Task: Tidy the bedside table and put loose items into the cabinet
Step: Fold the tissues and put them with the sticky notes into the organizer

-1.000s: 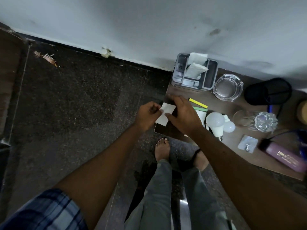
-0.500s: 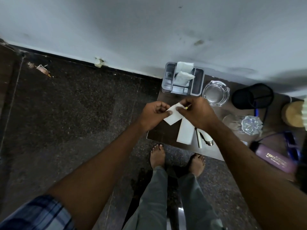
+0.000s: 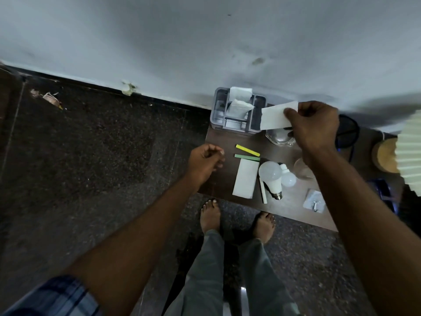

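Note:
My right hand pinches a white paper slip in the air, just right of the grey organiser box at the table's back left corner. That box holds folded white papers. My left hand hovers at the left edge of the brown bedside table, fingers loosely curled and holding nothing. On the table lie a yellow strip, a green strip, another white paper, a large bulb and a small bulb.
A glass ashtray sits under my right hand, a black mesh cup behind it. A wall hook on its pad lies near the front edge. A pleated lampshade fills the right. My bare feet stand on dark floor.
My left hand let go of the white slip and dropped back to the table's left edge. My right hand lifted the slip up and back towards the organiser box.

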`<action>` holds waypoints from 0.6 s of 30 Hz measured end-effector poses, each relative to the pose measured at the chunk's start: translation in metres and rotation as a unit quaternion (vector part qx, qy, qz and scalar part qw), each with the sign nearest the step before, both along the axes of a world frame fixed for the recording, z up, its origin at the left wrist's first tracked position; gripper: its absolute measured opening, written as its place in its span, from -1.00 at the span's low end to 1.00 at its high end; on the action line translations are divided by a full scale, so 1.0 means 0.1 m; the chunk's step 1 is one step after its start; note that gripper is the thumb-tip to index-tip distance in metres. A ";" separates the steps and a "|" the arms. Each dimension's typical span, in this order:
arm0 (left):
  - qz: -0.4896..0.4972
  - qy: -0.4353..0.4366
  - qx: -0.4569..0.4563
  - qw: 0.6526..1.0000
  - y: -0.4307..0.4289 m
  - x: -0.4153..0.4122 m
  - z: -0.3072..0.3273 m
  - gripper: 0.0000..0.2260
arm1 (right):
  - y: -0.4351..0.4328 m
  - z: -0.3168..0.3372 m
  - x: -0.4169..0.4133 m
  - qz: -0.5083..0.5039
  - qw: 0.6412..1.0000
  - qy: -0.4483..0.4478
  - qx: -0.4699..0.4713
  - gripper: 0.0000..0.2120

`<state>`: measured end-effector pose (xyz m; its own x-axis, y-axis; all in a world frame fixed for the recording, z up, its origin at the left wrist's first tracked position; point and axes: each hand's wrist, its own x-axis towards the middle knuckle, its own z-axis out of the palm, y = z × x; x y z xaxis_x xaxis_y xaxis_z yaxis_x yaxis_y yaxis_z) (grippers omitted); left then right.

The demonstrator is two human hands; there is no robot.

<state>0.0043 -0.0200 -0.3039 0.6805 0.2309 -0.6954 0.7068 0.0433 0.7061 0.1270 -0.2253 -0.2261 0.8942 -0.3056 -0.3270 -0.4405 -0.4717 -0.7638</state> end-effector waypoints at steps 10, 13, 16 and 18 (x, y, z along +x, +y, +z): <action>0.003 0.051 -0.027 0.998 -0.14 -0.39 -0.13 -0.91 | 0.31 -0.08 0.11 0.048 0.993 -0.037 -0.098 -0.84; 0.002 0.056 -0.030 0.998 -0.16 -0.48 -0.14 -0.93 | 0.43 -0.10 0.09 0.047 0.992 -0.019 -0.120 -0.79; 0.004 0.060 -0.034 0.998 -0.15 -0.54 -0.16 -0.96 | 0.50 -0.12 0.08 0.054 0.990 -0.004 -0.133 -0.75; 0.008 0.063 -0.035 0.997 -0.14 -0.56 -0.16 -0.94 | 0.53 -0.13 0.09 0.058 0.990 0.003 -0.131 -0.73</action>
